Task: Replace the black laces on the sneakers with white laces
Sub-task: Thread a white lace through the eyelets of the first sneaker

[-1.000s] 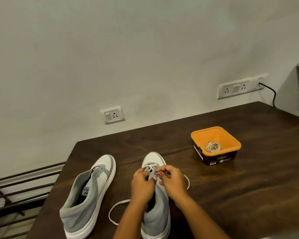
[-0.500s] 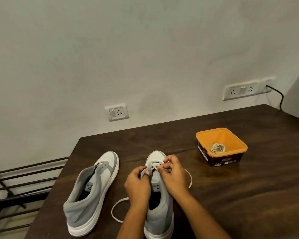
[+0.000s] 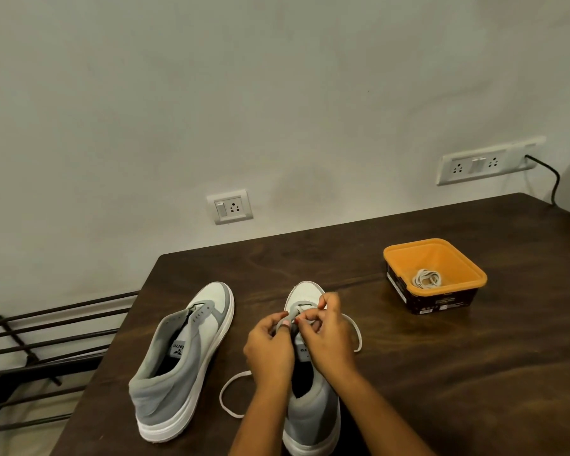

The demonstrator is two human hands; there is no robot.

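Two grey-and-white sneakers stand on the dark wooden table [image 3: 408, 373], toes pointing away from me. The left sneaker [image 3: 181, 360] has no lace in it. Over the right sneaker [image 3: 310, 413] my left hand [image 3: 270, 348] and my right hand [image 3: 326, 334] pinch the white lace [image 3: 231, 406] at the front eyelets. One end of the lace loops on the table to the left of the shoe, the other curves out to the right. My fingers hide the eyelets. I see no black lace.
An orange tub [image 3: 454, 258] with a coiled white lace [image 3: 426, 278] inside stands at the right back of the table. A dark metal rack [image 3: 40, 343] lies beyond the table's left edge. Wall sockets [image 3: 230, 206] and a black cable [image 3: 551, 174] are on the wall behind.
My hands have shifted a little forward along the right sneaker toward its toe, still working the lace. The camera has tilted slightly; the sneakers and tub stay in place.
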